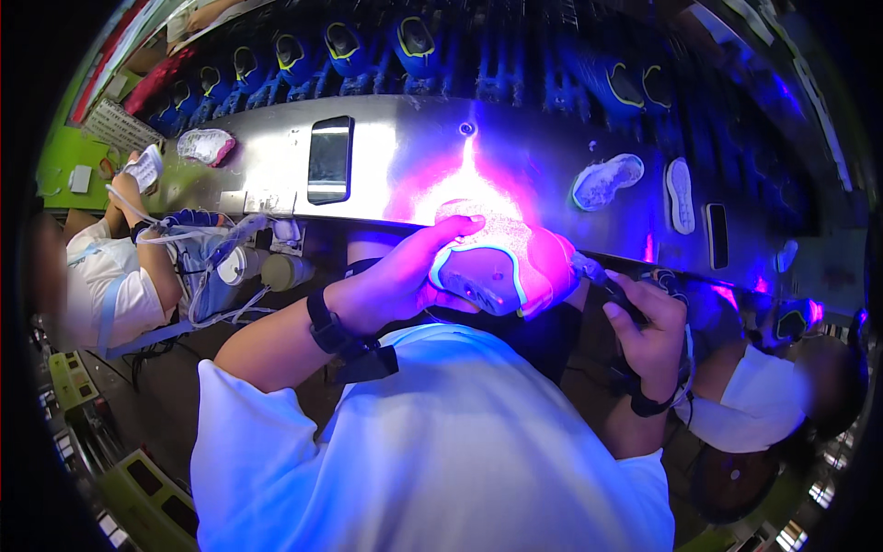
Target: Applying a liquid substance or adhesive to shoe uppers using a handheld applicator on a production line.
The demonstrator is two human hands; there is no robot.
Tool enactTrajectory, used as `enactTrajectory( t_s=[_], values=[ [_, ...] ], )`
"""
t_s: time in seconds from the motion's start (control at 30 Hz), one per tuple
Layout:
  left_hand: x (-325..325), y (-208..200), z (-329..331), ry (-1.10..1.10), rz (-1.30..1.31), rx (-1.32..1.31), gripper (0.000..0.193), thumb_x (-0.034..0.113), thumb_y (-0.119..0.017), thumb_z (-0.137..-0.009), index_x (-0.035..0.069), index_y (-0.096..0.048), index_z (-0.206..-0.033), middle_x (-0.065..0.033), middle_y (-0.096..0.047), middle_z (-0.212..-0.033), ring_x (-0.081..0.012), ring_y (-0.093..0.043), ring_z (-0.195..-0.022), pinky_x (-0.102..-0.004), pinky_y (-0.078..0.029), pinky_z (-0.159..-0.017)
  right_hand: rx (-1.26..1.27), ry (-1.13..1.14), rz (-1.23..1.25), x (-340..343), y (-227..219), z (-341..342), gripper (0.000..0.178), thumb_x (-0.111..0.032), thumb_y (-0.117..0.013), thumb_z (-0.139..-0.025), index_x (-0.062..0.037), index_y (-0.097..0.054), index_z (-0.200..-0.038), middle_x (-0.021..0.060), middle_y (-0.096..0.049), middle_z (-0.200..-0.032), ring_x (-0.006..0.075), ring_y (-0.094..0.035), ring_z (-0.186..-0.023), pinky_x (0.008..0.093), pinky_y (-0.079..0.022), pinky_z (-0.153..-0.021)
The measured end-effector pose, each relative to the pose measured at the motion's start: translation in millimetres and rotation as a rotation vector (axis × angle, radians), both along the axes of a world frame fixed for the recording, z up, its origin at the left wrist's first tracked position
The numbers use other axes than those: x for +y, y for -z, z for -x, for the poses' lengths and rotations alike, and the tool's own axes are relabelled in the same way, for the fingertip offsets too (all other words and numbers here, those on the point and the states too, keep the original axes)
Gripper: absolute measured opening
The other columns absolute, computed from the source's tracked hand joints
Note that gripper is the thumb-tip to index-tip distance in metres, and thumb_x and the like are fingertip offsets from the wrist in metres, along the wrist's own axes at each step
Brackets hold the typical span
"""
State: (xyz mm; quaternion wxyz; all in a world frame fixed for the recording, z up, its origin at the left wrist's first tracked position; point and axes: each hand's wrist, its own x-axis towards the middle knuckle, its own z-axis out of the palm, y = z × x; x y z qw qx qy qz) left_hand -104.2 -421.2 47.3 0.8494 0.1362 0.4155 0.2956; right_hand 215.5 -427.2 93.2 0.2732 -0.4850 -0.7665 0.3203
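A shoe upper on a last [544, 258], pale with a yellow-green collar edge, glows pink under a violet light in front of me. My left hand [405, 276] is closed round its collar end, the thumb laid over the upper. In my right hand [648, 331] is a slim dark handle-like tool [600, 274], whose tip meets the right end of the shoe; its exact kind is hard to make out in the glare. Both wrists wear dark bands. The shoe is held above my lap, just off the near edge of the metal table [267, 138].
On the table lie a dark phone [331, 158], a white-and-pink shoe sole [205, 145], a pale sole [607, 181], a narrow white sole [680, 195] and another phone [716, 235]. Behind runs a roller conveyor carrying blue shoes [416, 46]. Co-workers sit at left [129, 276] and right [750, 396].
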Motion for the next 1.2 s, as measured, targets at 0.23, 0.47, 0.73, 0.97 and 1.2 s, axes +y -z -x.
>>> enactTrajectory(
  t_s=[0.23, 0.47, 0.73, 0.97, 1.2],
  values=[
    [-10, 14, 5, -0.016, 0.25, -0.515, 0.064, 0.053, -0.053, -0.099, 0.003, -0.049, -0.139, -0.0186, -0.068, -0.119, -0.0292, -0.073, -0.1, -0.039, -0.065, -0.079, 0.019, -0.05, -0.099, 19, -9, 5, 0.04, -0.005, -0.076, -0.079, -0.0039, -0.073, -0.119, 0.009, -0.065, -0.077, 0.0176, -0.06, -0.065, 0.0286, -0.045, -0.062],
    [-22, 31, 15, -0.032, 0.545, -1.051, 0.071, 0.058, -0.052, -0.098, -0.002, -0.05, -0.137, -0.0332, -0.062, -0.117, -0.0386, -0.071, -0.096, -0.0377, -0.065, -0.076, 0.038, -0.108, -0.134, 35, -4, 34, 0.043, -0.002, -0.076, -0.079, -0.0086, -0.073, -0.121, 0.0073, -0.067, -0.081, 0.0155, -0.058, -0.062, 0.027, -0.044, -0.058],
    [-61, 66, 72, 0.0, 0.545, -1.241, 0.077, 0.068, -0.052, -0.094, 0.004, -0.053, -0.137, -0.0333, -0.059, -0.115, -0.0338, -0.068, -0.09, -0.0333, -0.062, -0.067, 0.143, -0.08, -0.105, -12, 56, 104, 0.038, -0.012, -0.079, -0.08, 0.0015, -0.073, -0.114, 0.0037, -0.068, -0.086, 0.0124, -0.061, -0.073, 0.0278, -0.047, -0.066],
    [-53, 27, 106, -0.076, 0.212, -0.671, 0.055, 0.04, -0.064, -0.098, 0.007, -0.051, -0.14, -0.016, -0.07, -0.107, -0.0238, -0.073, -0.085, -0.0399, -0.063, -0.078, 0.061, -0.039, 0.048, -18, 70, 134, 0.037, -0.012, -0.075, -0.089, 0.004, -0.069, -0.122, 0.0163, -0.075, -0.107, 0.0234, -0.072, -0.095, 0.0338, -0.054, -0.087],
    [-15, 1, 107, -0.027, -0.466, -0.087, 0.08, 0.01, -0.075, -0.085, 0.0, -0.036, -0.154, -0.0123, -0.053, -0.146, -0.0222, -0.052, -0.133, -0.0402, -0.042, -0.112, 0.224, 0.03, 0.168, -2, 57, 134, 0.039, -0.012, -0.074, -0.091, 0.001, -0.067, -0.128, 0.0172, -0.074, -0.115, 0.0229, -0.071, -0.104, 0.0344, -0.053, -0.094]
  ],
)
